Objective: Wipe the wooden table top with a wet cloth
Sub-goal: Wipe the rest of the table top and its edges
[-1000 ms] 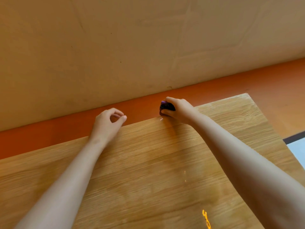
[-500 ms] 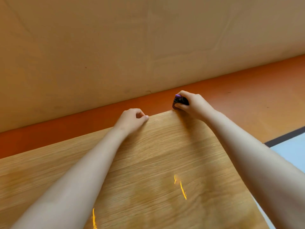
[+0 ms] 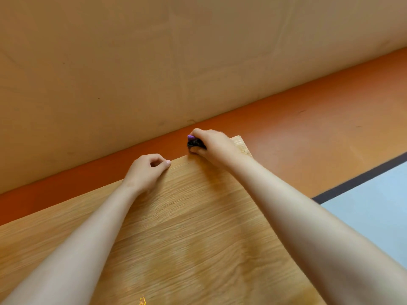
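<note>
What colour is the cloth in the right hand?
The cloth looks black, with a small purple bit at its top; seen in the head view.

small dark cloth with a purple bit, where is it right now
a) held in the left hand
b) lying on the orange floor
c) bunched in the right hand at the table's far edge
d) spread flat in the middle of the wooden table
C: the small dark cloth with a purple bit is bunched in the right hand at the far edge of the light wooden table, near its far right corner, while the left hand holds no cloth.
</note>
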`<state>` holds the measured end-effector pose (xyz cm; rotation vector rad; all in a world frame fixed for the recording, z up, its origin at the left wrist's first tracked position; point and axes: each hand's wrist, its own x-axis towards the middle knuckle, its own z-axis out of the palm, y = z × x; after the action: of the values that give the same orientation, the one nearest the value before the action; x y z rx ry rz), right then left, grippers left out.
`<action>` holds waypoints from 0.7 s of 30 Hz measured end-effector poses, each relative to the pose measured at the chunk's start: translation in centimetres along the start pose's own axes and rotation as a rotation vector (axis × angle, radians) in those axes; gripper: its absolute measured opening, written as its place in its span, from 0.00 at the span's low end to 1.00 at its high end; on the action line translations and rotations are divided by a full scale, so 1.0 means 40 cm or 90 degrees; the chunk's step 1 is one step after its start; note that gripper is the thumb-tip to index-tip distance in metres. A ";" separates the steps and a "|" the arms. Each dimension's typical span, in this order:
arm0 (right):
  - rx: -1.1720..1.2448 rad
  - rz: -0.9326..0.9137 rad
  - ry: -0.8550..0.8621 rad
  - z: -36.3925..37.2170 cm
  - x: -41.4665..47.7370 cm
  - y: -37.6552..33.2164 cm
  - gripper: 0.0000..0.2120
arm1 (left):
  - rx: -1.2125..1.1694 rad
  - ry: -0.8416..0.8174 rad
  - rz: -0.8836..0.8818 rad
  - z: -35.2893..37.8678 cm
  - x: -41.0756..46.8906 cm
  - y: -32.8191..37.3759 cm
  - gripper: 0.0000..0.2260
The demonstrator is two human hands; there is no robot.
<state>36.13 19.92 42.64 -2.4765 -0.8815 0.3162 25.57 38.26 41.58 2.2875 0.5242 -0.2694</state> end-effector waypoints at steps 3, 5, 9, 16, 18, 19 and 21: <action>-0.004 0.079 0.050 -0.070 -0.025 0.114 0.12 | 0.003 0.008 -0.001 0.001 0.002 -0.002 0.08; 0.033 0.172 0.092 -0.109 -0.039 0.191 0.10 | 0.007 0.014 0.000 0.003 0.002 -0.004 0.09; 0.219 0.290 0.174 -0.104 -0.073 0.258 0.08 | -0.002 0.008 -0.005 0.002 0.004 -0.005 0.09; 0.417 0.303 0.200 -0.049 -0.165 0.239 0.05 | -0.018 -0.001 -0.016 -0.003 -0.004 0.002 0.10; 0.432 0.301 0.186 -0.055 -0.227 0.230 0.05 | -0.025 -0.004 -0.018 -0.003 -0.005 0.002 0.10; 0.447 0.301 0.181 -0.054 -0.264 0.224 0.04 | -0.027 -0.005 -0.020 -0.003 -0.004 0.002 0.10; 0.471 0.302 0.186 -0.048 -0.331 0.215 0.02 | -0.025 -0.007 -0.027 -0.005 -0.001 0.002 0.10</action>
<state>31.27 4.95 40.53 -1.9188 -0.0132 0.3467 25.57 38.32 41.79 2.2382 0.5677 -0.2910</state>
